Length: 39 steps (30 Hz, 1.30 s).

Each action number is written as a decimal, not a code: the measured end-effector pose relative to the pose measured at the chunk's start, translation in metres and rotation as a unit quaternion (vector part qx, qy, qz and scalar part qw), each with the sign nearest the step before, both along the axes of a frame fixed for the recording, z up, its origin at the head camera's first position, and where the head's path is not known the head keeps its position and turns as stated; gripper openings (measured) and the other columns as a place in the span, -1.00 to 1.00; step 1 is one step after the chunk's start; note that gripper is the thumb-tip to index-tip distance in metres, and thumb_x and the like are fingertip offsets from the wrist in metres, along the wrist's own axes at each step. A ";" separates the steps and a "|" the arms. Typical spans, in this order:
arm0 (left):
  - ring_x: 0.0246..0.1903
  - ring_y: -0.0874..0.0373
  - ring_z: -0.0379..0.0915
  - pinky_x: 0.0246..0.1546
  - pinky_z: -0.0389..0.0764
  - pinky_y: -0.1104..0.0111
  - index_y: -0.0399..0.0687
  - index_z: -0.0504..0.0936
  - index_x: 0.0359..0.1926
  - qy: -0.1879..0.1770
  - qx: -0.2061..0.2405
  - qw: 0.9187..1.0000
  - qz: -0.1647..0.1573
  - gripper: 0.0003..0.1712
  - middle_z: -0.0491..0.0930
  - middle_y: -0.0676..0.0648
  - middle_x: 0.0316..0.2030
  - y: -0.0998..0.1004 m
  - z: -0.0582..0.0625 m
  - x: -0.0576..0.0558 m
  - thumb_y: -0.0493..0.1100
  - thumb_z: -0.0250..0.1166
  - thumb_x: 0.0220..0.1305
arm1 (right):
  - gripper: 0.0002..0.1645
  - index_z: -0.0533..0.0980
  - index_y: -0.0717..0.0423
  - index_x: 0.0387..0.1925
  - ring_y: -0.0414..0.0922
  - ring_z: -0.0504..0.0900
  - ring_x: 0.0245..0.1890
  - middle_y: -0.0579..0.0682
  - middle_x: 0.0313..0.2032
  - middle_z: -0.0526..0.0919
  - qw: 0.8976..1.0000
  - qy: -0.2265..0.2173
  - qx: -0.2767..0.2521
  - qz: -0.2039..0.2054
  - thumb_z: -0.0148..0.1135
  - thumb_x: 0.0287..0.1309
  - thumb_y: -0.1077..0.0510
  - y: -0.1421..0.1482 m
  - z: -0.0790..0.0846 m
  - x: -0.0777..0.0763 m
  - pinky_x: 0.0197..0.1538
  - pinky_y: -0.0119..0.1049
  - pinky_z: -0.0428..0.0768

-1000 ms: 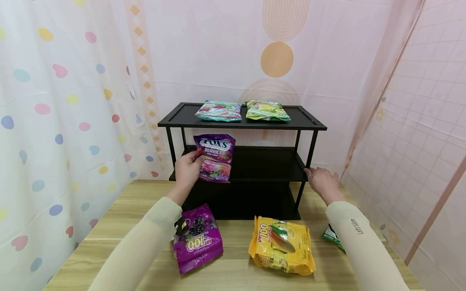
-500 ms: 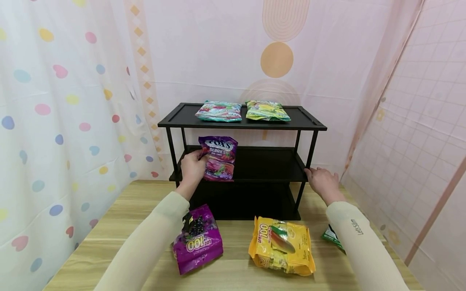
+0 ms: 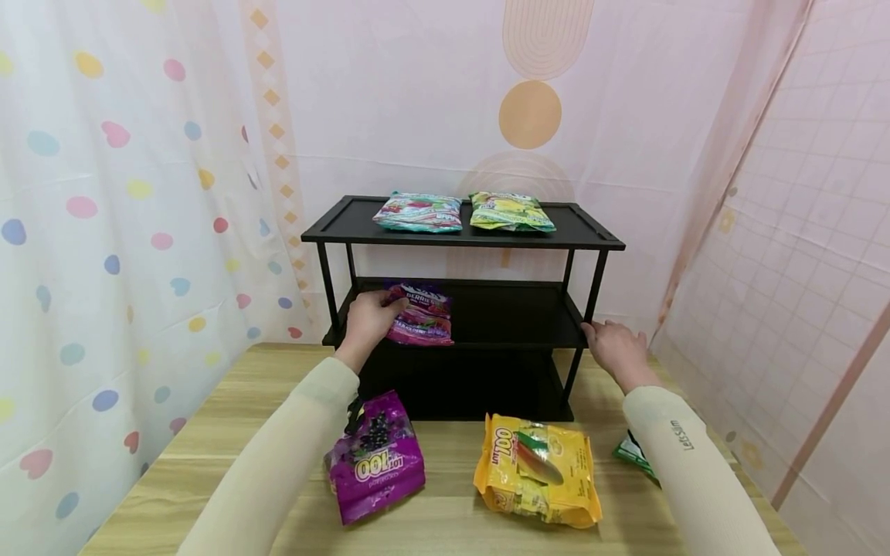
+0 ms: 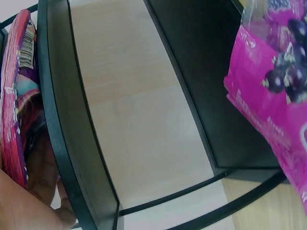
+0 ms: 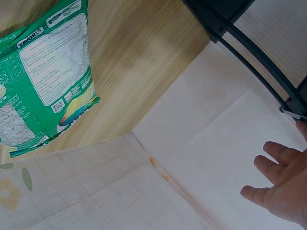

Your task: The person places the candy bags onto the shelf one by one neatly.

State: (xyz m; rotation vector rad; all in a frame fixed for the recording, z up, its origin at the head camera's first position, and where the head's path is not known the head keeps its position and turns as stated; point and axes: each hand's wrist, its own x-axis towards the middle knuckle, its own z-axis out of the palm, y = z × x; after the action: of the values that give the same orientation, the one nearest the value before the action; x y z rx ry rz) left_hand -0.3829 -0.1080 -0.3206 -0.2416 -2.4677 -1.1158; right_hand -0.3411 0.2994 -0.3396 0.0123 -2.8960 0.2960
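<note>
In the head view my left hand (image 3: 368,320) pinches the left side of a purple Fox's Berries candy bag (image 3: 426,320). The bag leans back at the left part of the middle tier (image 3: 518,313) of a black three-tier rack. The left wrist view shows the bag's edge (image 4: 12,100) close over the tier, with fingers (image 4: 42,167) behind it; whether it rests on the tier cannot be told. My right hand (image 3: 617,351) touches the rack's right side at the middle tier, its fingers (image 5: 271,167) spread and fairly straight in the right wrist view.
A teal candy bag (image 3: 419,214) and a yellow-green one (image 3: 511,212) lie on the top tier. On the wooden table (image 3: 445,533) in front are a purple Lot 100 bag (image 3: 382,463), a yellow Lot 100 bag (image 3: 538,471) and a green packet (image 3: 636,455), partly hidden by the right sleeve.
My left hand has brought the Fox's bag forward and down to the middle tier, slightly to the right, and the bag has tipped back. The right hand stays at the rack's side.
</note>
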 end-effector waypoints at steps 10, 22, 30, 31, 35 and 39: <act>-0.02 -0.22 0.56 0.03 0.51 -0.04 -0.34 0.57 0.19 -0.011 -0.044 0.999 0.003 -0.40 0.60 -0.34 0.05 -0.007 0.007 0.006 0.10 0.12 0.47 | -0.34 0.38 0.27 0.35 0.35 0.31 0.30 0.39 0.31 0.36 1.000 -0.003 0.001 0.002 -0.35 0.59 -0.09 0.001 0.000 -0.001 0.24 0.51 0.03; 0.18 -0.28 0.41 0.19 0.39 -0.10 -0.35 0.52 0.24 0.065 -0.169 0.984 -0.003 -0.31 0.48 -0.40 0.19 0.002 0.014 0.024 0.15 0.24 0.38 | -0.35 0.38 0.29 0.34 0.36 0.33 0.29 0.40 0.30 0.36 1.000 0.004 0.003 0.005 -0.33 0.59 -0.08 0.001 0.000 0.001 0.23 0.51 0.05; 0.18 -0.25 0.39 0.19 0.42 -0.04 -0.29 0.57 0.21 0.097 -0.265 0.959 -0.028 -0.30 0.49 -0.34 0.18 0.012 0.006 0.040 0.22 0.26 0.34 | -0.36 0.40 0.30 0.32 0.36 0.35 0.27 0.40 0.29 0.38 1.000 0.011 0.007 0.007 -0.31 0.59 -0.07 0.001 -0.001 0.001 0.22 0.52 0.07; 0.16 -0.24 0.41 0.18 0.43 -0.03 -0.26 0.59 0.18 0.110 -0.281 0.953 -0.032 -0.31 0.51 -0.32 0.15 0.013 0.004 0.041 0.22 0.27 0.33 | -0.36 0.40 0.30 0.32 0.36 0.35 0.27 0.40 0.29 0.37 1.000 0.010 0.007 0.007 -0.31 0.59 -0.07 0.000 0.000 0.001 0.22 0.52 0.07; 0.03 -0.17 0.48 0.09 0.50 0.00 -0.14 0.68 0.09 0.170 -0.325 0.929 -0.048 -0.41 0.59 -0.24 0.01 0.015 -0.005 0.048 0.20 0.34 0.26 | -0.36 0.40 0.29 0.33 0.36 0.34 0.28 0.40 0.29 0.37 1.000 0.008 0.007 0.006 -0.32 0.59 -0.07 0.000 0.000 0.002 0.22 0.52 0.07; -0.05 -0.12 0.51 0.00 0.54 0.02 -0.07 0.71 0.05 0.217 -0.335 0.915 -0.054 -0.51 0.62 -0.18 -0.06 0.013 -0.013 0.051 0.13 0.38 0.25 | -0.36 0.39 0.28 0.33 0.35 0.34 0.28 0.39 0.30 0.37 1.000 0.006 0.007 0.006 -0.32 0.59 -0.07 -0.001 0.000 0.002 0.23 0.52 0.06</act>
State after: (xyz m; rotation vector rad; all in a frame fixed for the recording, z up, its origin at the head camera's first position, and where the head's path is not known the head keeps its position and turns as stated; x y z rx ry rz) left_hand -0.3318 -0.0948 -0.3338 -0.7436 -2.3407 -0.1628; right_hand -0.3394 0.2987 -0.3396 0.0328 -2.8873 0.2770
